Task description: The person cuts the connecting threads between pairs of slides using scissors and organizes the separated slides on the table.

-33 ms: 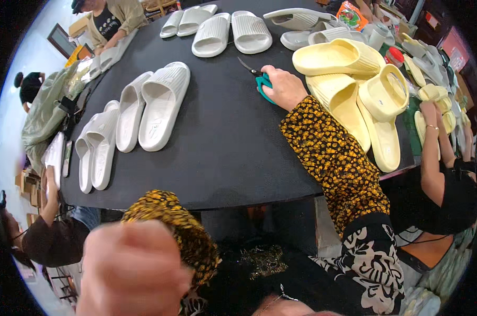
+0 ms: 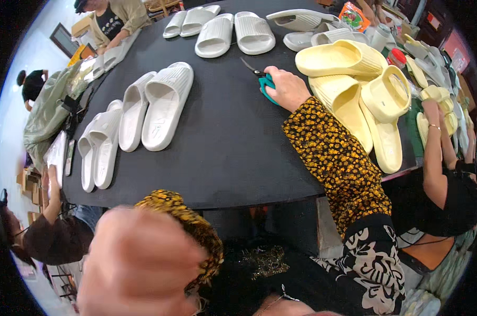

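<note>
A right hand [image 2: 288, 90] grasps teal-handled scissors [image 2: 265, 82], its fingers closed around the grips, on or just above a dark tabletop [image 2: 233, 152], the slim blades [image 2: 248, 66] aimed away toward a pair of pale grey slide sandals [image 2: 214, 36]. The tool looks light, rigid and not especially slippery; its teal handles offer the sure hold, its narrow point the part to avoid. The left hand [image 2: 143, 258], close to the camera, is too blurred to tell whether it holds anything. Yellow slides [image 2: 343, 92] are heaped just right of the scissors, while more grey pairs [image 2: 167, 105] lie at left. Around the room, a co-worker in black [image 2: 441, 187] reaches among yellow footwear [image 2: 434, 92]; another, in a tan jacket [image 2: 136, 18], handles grey slides [image 2: 114, 57].
</note>
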The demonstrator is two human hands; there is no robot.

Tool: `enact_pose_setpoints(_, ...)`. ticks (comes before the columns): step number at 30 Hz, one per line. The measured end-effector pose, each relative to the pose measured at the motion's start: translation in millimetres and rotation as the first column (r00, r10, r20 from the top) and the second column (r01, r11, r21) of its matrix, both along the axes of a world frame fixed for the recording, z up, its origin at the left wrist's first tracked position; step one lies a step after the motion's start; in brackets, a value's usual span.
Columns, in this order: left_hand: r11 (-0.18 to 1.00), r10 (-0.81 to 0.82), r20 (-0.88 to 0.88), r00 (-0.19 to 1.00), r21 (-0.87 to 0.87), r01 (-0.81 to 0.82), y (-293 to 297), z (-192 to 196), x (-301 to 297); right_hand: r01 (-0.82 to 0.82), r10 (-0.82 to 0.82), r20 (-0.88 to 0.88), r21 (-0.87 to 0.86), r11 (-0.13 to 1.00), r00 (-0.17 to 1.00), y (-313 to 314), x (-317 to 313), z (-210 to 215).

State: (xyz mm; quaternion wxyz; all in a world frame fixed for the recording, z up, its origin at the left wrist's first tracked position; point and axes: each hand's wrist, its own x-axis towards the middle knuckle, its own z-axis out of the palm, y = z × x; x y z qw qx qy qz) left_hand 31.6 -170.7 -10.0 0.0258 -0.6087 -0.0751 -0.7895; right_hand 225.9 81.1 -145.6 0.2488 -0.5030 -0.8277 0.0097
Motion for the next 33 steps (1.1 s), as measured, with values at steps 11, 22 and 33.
enact_pose_setpoints(11,0.55,-0.831,-0.253,0.495,-0.505,0.665,30.3,29.1,25.6,-0.009,0.01,0.025,-0.012,1.0,1.0,6.0,2.4,3.2)
enact_pose_setpoints(22,0.538,-0.842,-0.356,0.406,-0.495,0.682,38.4,20.9,66.1,-0.012,0.012,0.007,-0.022,1.0,1.0,3.0,-5.3,3.0)
enact_pose_setpoints(33,0.471,-0.862,-0.435,0.261,-0.495,0.73,44.6,14.6,81.6,-0.023,0.023,0.014,-0.011,1.0,1.0,5.5,0.6,3.5)
